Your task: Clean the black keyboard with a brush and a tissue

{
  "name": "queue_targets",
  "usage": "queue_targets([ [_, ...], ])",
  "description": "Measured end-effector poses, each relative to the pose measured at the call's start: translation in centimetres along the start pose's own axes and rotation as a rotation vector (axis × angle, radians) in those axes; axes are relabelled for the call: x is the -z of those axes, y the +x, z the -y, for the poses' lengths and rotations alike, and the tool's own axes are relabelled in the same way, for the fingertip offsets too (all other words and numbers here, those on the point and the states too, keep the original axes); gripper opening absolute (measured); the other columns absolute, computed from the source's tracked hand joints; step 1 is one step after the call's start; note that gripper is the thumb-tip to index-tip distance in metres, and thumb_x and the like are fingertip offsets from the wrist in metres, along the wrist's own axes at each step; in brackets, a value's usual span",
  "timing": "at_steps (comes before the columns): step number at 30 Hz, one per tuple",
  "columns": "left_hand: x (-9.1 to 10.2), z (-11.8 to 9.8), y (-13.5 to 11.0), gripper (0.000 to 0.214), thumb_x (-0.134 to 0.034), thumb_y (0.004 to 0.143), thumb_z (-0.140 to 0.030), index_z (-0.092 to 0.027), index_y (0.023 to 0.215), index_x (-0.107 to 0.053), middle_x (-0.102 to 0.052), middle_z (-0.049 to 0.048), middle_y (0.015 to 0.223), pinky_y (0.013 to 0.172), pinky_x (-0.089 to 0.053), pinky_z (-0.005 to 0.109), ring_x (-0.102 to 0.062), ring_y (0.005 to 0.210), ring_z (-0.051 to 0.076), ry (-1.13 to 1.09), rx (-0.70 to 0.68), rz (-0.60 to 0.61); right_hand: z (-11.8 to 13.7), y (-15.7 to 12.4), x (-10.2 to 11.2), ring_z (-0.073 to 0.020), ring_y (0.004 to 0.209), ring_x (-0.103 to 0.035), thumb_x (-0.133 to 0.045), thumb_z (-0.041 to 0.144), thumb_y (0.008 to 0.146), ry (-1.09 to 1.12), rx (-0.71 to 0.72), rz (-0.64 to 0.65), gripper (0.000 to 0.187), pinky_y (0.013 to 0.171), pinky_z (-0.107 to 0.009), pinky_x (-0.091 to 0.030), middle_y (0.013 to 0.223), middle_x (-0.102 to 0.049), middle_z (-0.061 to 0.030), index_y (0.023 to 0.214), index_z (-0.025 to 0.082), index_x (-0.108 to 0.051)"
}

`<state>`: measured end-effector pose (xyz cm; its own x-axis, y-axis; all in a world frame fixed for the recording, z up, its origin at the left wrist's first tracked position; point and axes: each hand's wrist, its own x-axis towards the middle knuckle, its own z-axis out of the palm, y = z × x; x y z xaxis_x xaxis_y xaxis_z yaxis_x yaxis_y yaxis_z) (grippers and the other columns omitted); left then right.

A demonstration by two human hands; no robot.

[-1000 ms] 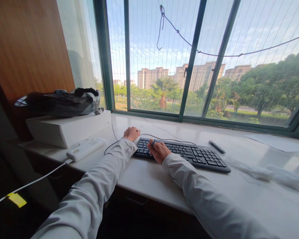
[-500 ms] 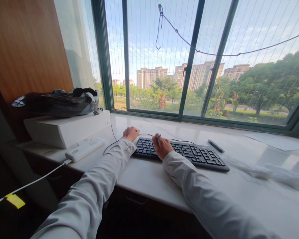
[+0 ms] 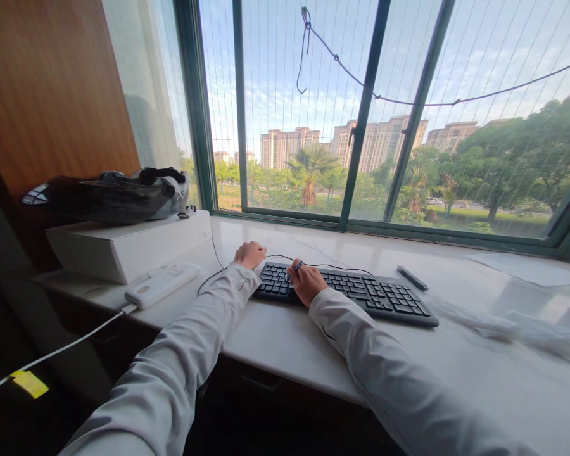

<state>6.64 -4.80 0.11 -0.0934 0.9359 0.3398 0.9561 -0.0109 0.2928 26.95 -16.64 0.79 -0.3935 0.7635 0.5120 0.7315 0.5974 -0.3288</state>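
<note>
A black keyboard point(image 3: 394, 297) lies at a slant on the white marble-like tabletop point(image 3: 275, 354). Over its left part is my right hand point(image 3: 308, 283), fingers closed in a pinch around a slim dark-blue tool point(image 3: 298, 265). The tool's lower end is close to the keys, but its exact kind is too small to tell. My left hand point(image 3: 250, 254) rests curled at the keyboard's far left corner. Its fingertips are turned away, so whether they grip the keyboard's edge or something else is hidden.
At left, a white box point(image 3: 137, 244) carries a bagged dark item point(image 3: 109, 196); before it lies a white power strip point(image 3: 162, 285) with its cord. On the right are a dark pen-like object point(image 3: 411, 278), clear plastic wrapping point(image 3: 517, 326) and paper point(image 3: 527, 268). Windows stand behind.
My right hand has shifted very slightly left and down, and the tool in it has tilted a little. My left hand and the keyboard look nearly still.
</note>
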Motion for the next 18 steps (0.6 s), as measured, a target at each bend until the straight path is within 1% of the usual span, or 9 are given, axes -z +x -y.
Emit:
queue_targets([
  [6, 0.28, -0.06, -0.23, 0.038, -0.043, 0.081, -0.043, -0.026, 0.074, -0.076, -0.071, 0.0075, 0.081, 0.075, -0.047, 0.031, -0.064, 0.084, 0.023, -0.009, -0.007, 0.006, 0.3, -0.09, 0.28, -0.0137, 0.066, -0.059, -0.036, 0.024, 0.096, -0.002, 0.014, -0.001, 0.018, 0.066, -0.023, -0.039, 0.068, -0.062, -0.0007, 0.085, 0.018, -0.049],
  [13, 0.3, -0.07, -0.22, 0.036, -0.044, 0.08, -0.045, -0.028, 0.072, -0.075, -0.071, 0.0064, 0.081, 0.073, -0.046, 0.031, -0.064, 0.084, 0.024, -0.015, -0.002, 0.0, 0.42, -0.13, 0.57, -0.0136, 0.077, -0.061, -0.036, 0.024, 0.096, -0.045, 0.073, 0.005, 0.022, 0.073, -0.023, -0.04, 0.078, -0.066, -0.0034, 0.083, 0.018, -0.052],
  [18, 0.28, -0.09, -0.22, 0.037, -0.044, 0.079, -0.044, -0.027, 0.072, -0.076, -0.071, 0.0071, 0.08, 0.073, -0.046, 0.03, -0.064, 0.083, 0.023, -0.009, 0.004, -0.003, 0.33, -0.14, 0.55, -0.0136, 0.077, -0.062, -0.037, 0.023, 0.096, -0.047, 0.077, -0.008, 0.022, 0.073, -0.023, -0.04, 0.077, -0.066, -0.0033, 0.082, 0.018, -0.052],
])
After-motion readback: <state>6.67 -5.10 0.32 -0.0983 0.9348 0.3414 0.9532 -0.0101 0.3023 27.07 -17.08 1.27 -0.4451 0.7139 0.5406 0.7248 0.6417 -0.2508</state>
